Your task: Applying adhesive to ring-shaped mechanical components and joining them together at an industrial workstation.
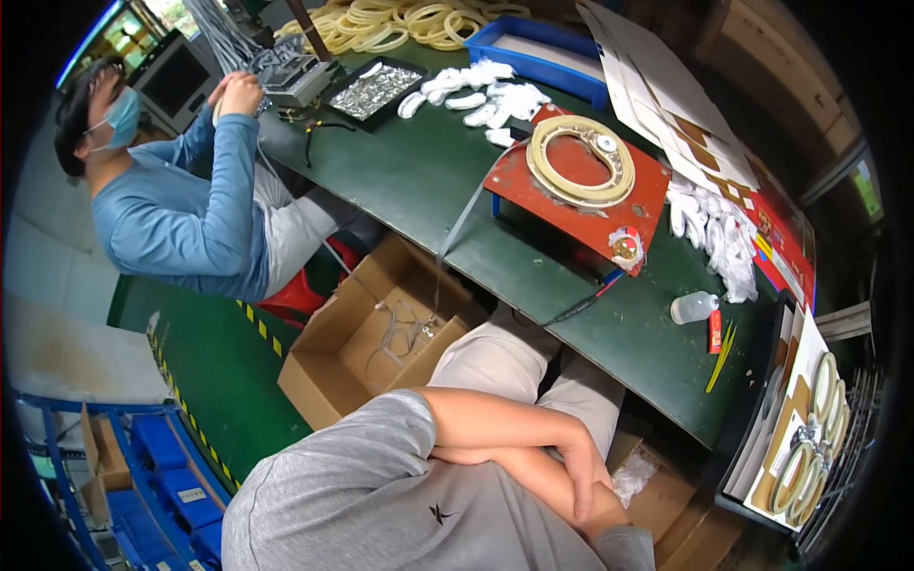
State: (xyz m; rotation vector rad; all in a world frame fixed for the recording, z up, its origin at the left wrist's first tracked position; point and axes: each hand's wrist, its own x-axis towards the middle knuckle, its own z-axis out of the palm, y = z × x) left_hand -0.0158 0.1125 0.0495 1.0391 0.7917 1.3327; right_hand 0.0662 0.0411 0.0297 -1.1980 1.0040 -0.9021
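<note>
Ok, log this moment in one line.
arms folded; left hand on right arm; right hand hidden; cream ring on red stand, untouched

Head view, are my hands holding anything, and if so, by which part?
Your left hand holds no object; its fingers rest on your right arm. Your right hand is hidden by the left arm, so its hold cannot be told.

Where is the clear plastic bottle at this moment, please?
In the head view, the clear plastic bottle is on the right part of the green table, beside the small red packet and below the right-hand pile of white gloves.
</note>
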